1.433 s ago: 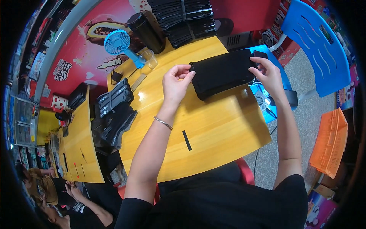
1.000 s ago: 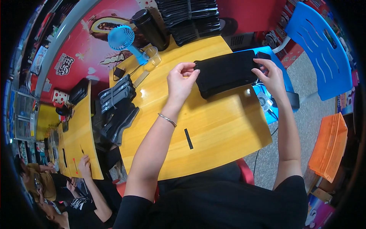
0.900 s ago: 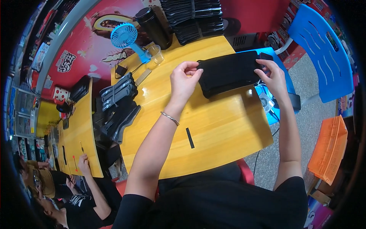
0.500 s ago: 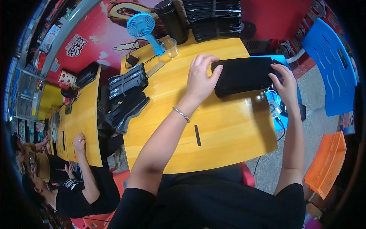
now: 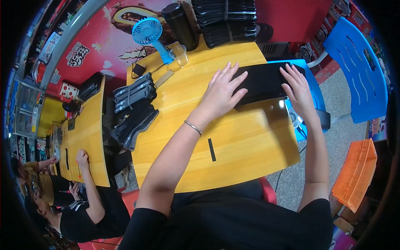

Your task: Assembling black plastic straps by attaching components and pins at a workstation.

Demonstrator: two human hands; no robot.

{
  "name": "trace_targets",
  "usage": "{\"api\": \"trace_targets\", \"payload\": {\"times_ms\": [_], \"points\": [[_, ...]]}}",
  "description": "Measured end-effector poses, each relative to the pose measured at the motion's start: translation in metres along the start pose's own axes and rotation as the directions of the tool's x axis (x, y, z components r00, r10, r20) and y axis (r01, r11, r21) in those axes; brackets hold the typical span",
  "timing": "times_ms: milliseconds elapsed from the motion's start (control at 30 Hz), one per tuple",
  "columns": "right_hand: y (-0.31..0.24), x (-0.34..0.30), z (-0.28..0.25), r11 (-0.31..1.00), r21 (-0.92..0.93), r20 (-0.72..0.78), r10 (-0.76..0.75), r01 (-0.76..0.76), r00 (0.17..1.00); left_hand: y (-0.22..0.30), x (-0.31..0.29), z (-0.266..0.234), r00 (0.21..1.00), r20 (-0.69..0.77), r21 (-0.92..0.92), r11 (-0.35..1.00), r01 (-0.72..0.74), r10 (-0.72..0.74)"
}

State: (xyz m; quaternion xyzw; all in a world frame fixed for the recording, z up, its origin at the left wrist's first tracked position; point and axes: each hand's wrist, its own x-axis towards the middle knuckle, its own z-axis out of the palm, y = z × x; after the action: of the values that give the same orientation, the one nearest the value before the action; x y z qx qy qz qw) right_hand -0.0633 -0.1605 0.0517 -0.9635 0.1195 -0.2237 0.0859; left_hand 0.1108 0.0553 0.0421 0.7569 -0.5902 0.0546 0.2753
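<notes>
A flat, rectangular black piece (image 5: 263,81), whose exact kind I cannot make out, lies at the far right of the yellow table (image 5: 183,166). My left hand (image 5: 221,91) rests at its left end, fingers spread and palm down. At the other end my right hand (image 5: 298,88) lies with fingers stretched out over the edge. Neither hand is wrapped around anything. Nearer to me, a thin black strip (image 5: 211,150) lies alone on the tabletop.
Strapped grey-black bundles (image 5: 134,95) and loose black pieces (image 5: 135,123) sit at the left edge. Along the back stand a blue fan (image 5: 148,31), a clear cup (image 5: 180,57), a dark flask (image 5: 181,26) and a black stack (image 5: 227,32). A co-worker's hand (image 5: 83,158) is left.
Both hands have flattened onto the black piece, their fingers stretching out from a curled pose. The black piece now lies lower and flatter. The whole view has shifted slightly.
</notes>
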Motion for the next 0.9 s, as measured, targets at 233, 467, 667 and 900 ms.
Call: {"api": "trace_targets", "payload": {"times_ms": [233,467,667,900], "points": [[0.003,0.003,0.015,0.995,0.103,0.037,0.004,-0.008,0.999,-0.005,-0.007,0.002,1.000,-0.015,0.054,0.998,0.025,-0.025],[0.005,-0.001,0.004,0.996,0.081,0.105,0.020,-0.028,0.994,0.002,-0.005,0.008,0.999,-0.037,-0.038,0.999,0.028,-0.029],[-0.001,0.004,-0.007,0.978,0.201,-0.042,-0.050,0.058,0.998,0.013,-0.022,-0.009,0.972,-0.236,-0.023,1.000,-0.018,0.012],[-0.030,-0.039,-0.008,0.946,0.308,-0.225,-0.029,0.099,0.974,0.016,-0.132,-0.064,0.925,-0.349,-0.116,0.986,0.116,-0.150]]}}
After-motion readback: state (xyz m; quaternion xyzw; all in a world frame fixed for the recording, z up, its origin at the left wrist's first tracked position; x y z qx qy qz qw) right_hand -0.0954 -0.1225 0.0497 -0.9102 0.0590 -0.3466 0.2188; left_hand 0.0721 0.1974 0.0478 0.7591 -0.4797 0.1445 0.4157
